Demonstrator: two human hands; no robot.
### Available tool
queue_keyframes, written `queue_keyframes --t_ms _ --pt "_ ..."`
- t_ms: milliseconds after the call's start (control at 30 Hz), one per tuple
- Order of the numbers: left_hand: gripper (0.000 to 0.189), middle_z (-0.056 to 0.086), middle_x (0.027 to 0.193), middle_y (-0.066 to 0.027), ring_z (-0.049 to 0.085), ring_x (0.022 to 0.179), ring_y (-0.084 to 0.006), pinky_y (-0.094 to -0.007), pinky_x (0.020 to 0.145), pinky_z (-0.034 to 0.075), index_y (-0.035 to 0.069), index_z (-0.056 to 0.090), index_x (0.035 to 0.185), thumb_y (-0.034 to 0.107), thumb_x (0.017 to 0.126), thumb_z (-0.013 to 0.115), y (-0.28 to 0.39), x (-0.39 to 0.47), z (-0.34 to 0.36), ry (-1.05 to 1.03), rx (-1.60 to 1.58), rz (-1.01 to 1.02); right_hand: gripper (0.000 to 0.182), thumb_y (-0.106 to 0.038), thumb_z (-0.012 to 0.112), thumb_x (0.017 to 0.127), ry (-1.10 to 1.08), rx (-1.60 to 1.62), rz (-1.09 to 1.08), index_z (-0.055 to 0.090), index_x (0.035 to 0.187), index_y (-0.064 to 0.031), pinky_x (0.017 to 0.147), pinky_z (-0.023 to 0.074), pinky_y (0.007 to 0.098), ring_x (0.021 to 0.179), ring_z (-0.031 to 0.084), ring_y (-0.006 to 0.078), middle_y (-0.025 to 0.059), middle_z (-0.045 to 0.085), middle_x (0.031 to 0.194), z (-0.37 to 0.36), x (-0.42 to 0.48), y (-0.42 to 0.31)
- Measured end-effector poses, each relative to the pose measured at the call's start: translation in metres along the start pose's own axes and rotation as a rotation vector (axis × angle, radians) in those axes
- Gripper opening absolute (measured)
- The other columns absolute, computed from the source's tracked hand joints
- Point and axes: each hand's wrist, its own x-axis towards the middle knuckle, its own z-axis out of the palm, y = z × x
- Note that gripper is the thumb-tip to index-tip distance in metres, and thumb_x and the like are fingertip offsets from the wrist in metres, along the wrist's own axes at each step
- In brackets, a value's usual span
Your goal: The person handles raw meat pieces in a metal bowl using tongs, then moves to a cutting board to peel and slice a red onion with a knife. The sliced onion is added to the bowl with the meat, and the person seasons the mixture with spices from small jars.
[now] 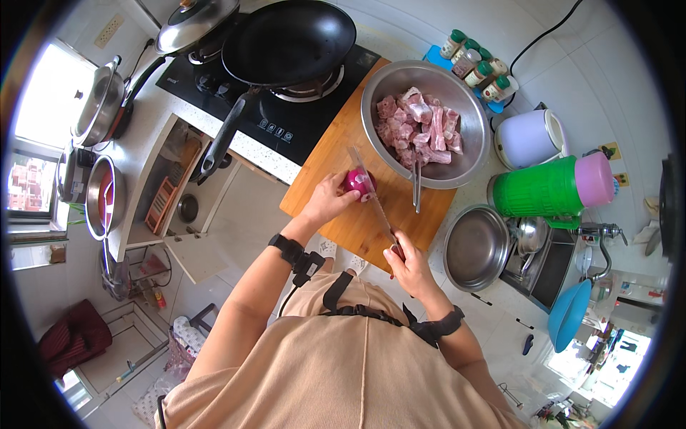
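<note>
A red onion [353,182] rests on a wooden cutting board [327,155], and my left hand [331,199] steadies it from the left, fingers curled around its side. My right hand [410,264] grips the handle of a kitchen knife [381,213]. Its blade lies across the right part of the onion, pointing away from me; how deep it has cut, I cannot tell. Just beyond, on the board, stands a large stainless steel bowl [375,145] of raw meat chunks [420,126], with metal tongs [416,187] leaning over its near rim.
A black wok [289,43] sits on the gas hob [268,118], its handle reaching towards me. Right of the board are a steel basin [477,249], a green thermos [536,185], a lilac appliance [525,139] and spice jars [477,72]. A cabinet door [195,257] hangs open at left.
</note>
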Motion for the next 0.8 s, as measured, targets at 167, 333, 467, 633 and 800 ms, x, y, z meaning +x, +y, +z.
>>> queue_keyframes --t_ms 167,333,467,633,800 --pt "0.062 0.065 0.108 -0.0229 0.066 0.101 -0.0337 -0.0388 0.090 0.050 -0.002 0.056 0.128 0.038 0.082 0.069 0.005 0.006 -0.003 -0.059 0.083 -0.038 0.038 -0.016 0.059 0.094 0.018 -0.032 -0.024 0.048 0.123 0.0061 0.060 0.0453 0.0400 0.064 0.057 0.0343 0.0199 0.057 0.073 -0.001 0.003 0.003" --pt "0.062 0.067 0.104 -0.0228 0.065 0.100 -0.0348 -0.0391 0.090 0.049 -0.001 0.058 0.125 0.044 0.084 0.065 0.013 0.020 -0.013 -0.123 0.087 -0.113 0.040 -0.018 0.060 0.094 0.042 0.056 0.011 0.047 0.124 0.0059 0.060 0.0455 0.0399 0.064 0.057 0.0333 0.0198 0.057 0.073 0.004 0.017 0.008" --pt "0.063 0.066 0.105 -0.0238 0.064 0.100 -0.0351 -0.0401 0.090 0.048 -0.001 0.059 0.124 0.048 0.085 0.062 0.015 0.020 -0.012 -0.115 0.117 -0.106 0.041 -0.018 0.060 0.094 0.039 0.096 0.032 0.048 0.125 0.0054 0.061 0.0458 0.0385 0.064 0.057 0.0290 0.0176 0.057 0.074 0.003 0.021 0.008" --pt "0.065 0.062 0.109 -0.0244 0.063 0.102 -0.0368 -0.0403 0.091 0.048 -0.002 0.056 0.127 0.048 0.085 0.062 0.008 0.012 -0.002 -0.034 0.124 -0.077 0.041 -0.017 0.060 0.094 0.012 0.121 0.068 0.049 0.127 0.0040 0.062 0.0456 0.0357 0.065 0.055 0.0224 0.0137 0.056 0.074 -0.001 0.017 0.008" --pt "0.066 0.058 0.113 -0.0247 0.062 0.103 -0.0370 -0.0394 0.088 0.051 -0.004 0.053 0.130 0.038 0.082 0.070 0.000 0.004 0.011 0.126 0.106 0.114 0.046 -0.014 0.058 0.095 -0.009 0.177 0.039 0.043 0.135 0.0042 0.053 0.0421 0.0271 0.057 0.049 0.0112 0.0048 0.053 0.073 0.002 0.016 0.007"
